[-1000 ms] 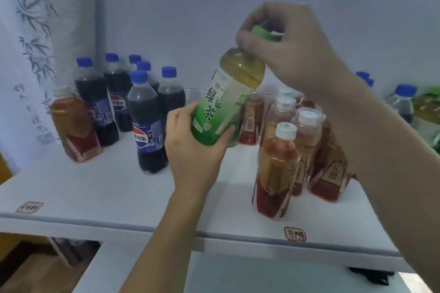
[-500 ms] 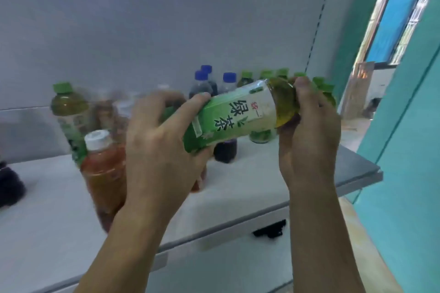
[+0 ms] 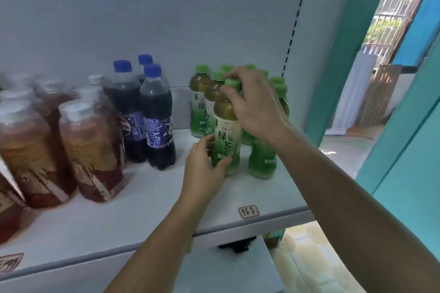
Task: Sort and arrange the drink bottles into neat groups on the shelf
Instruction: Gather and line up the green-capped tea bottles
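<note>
We hold an upright green tea bottle [image 3: 226,131] on the shelf [image 3: 142,216], front of the green-capped group [image 3: 264,145]: left hand [image 3: 204,169] fingers wrap its base, right hand [image 3: 254,107] fingers pinch its neck.

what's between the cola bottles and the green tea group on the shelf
In the head view, only bare white shelf separates the cola bottles from the green tea group.
</note>
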Tool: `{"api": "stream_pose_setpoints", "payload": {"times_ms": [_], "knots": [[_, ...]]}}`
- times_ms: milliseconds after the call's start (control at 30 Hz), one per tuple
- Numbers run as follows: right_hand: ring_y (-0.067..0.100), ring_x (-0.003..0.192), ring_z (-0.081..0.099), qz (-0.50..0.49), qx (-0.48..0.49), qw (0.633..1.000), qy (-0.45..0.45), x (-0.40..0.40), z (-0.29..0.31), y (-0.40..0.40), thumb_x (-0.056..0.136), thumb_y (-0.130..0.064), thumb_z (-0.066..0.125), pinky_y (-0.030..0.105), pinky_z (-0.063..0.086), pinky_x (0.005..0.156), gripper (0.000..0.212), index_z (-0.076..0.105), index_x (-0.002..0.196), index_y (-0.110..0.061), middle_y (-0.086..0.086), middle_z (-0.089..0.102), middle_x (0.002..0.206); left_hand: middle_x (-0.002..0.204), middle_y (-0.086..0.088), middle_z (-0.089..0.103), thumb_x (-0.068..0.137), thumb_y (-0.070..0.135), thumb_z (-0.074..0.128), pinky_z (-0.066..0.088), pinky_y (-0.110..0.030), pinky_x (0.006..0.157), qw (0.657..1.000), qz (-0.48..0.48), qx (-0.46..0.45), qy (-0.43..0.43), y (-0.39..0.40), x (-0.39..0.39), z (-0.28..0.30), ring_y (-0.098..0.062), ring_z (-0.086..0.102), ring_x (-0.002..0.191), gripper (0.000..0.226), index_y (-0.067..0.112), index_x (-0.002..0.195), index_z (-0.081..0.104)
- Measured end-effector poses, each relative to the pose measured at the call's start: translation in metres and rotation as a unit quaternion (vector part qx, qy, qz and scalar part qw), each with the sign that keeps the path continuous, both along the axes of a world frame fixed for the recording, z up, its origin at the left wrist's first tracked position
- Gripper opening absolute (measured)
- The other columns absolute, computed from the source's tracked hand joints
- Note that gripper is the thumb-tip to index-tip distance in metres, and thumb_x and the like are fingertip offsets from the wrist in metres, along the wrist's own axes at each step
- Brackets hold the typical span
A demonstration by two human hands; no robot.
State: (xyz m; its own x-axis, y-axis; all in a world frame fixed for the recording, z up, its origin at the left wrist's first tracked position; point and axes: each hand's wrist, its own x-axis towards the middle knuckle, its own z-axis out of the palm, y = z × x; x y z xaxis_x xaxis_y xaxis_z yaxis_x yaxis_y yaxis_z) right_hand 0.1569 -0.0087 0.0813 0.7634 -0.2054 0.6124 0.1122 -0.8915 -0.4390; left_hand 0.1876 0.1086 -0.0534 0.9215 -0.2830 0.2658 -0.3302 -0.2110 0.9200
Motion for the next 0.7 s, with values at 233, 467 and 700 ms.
{"api": "stream_pose_setpoints", "payload": {"times_ms": [233,467,700], "knots": [[0.027,0.098,0.069,-0.028,-0.080,0.996,0.041,0.031,0.005,-0.014,0.102,-0.025,0.056,0.041,0.055,0.094,0.030,0.064,0.127,-0.010,0.011,0.071,0.113,0.120,0.004,0.065,0.093,0.020,0.074,0.057,-0.032,0.095,0.997,0.060,0.045,-0.005,-0.015,0.015,0.002,-0.010,0.063,0.107,0.040,0.020,0.130,0.059],[0.028,0.081,0.061,-0.100,-0.248,0.957,0.112,0.030,0.038,-0.008,0.096,-0.035,0.055,0.033,0.046,0.064,0.025,0.065,0.104,-0.013,0.006,0.063,0.085,0.124,0.007,0.063,0.094,0.025,0.072,0.057,-0.030,0.094,0.991,0.031,0.130,-0.029,0.014,-0.006,0.032,-0.008,0.063,0.106,0.048,0.023,0.139,0.055],[0.031,0.102,0.062,0.060,-0.265,0.962,-0.006,0.049,0.087,0.109,0.095,-0.044,0.053,0.044,0.054,0.085,0.032,0.064,0.117,-0.023,0.004,0.069,0.108,0.108,0.012,0.069,0.098,0.028,0.063,0.053,-0.015,0.081,0.926,0.181,0.213,-0.253,0.180,-0.012,0.145,-0.003,0.064,0.094,0.024,0.026,0.122,0.067]]}}
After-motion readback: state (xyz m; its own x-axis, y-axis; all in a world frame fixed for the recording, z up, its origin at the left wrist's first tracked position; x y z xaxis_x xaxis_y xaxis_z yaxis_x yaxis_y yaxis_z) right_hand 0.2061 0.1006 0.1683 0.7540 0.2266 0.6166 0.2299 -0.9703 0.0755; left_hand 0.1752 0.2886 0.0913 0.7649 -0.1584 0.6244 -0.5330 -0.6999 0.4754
